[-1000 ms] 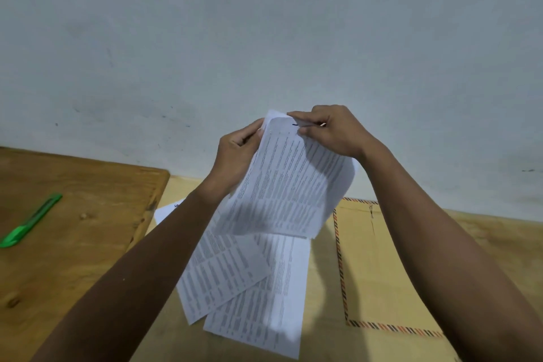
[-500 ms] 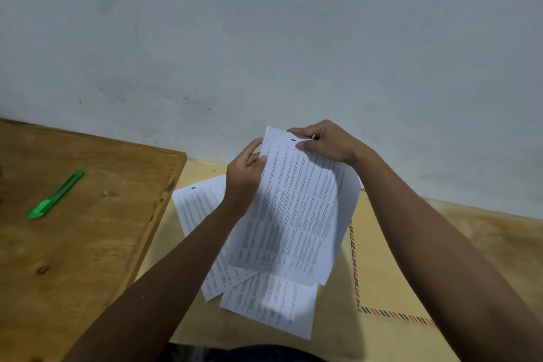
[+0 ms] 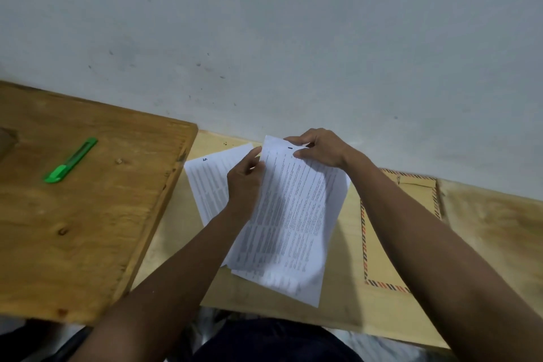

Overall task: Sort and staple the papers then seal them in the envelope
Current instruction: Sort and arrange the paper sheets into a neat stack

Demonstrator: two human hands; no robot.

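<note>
Far left, a green utility knife (image 3: 70,161) lies on the darker wooden board (image 3: 88,214), well apart from the work. On the pale tabletop (image 3: 338,297) a sheet marked 5 (image 3: 211,182) lies flat, partly under the left hand (image 3: 244,185), whose fingers curl round the left edge of the held sheets (image 3: 293,214). Right hand (image 3: 320,148) pinches their top edge near a dark mark. Brown envelope (image 3: 390,229) w/ striped border lies just right of the papers, mostly under the right forearm. Sorting looks underway; stapling & sealing not yet done, no stapler in view. Wall close behind, table edge near the lap; free room mainly right of the envelope
</note>
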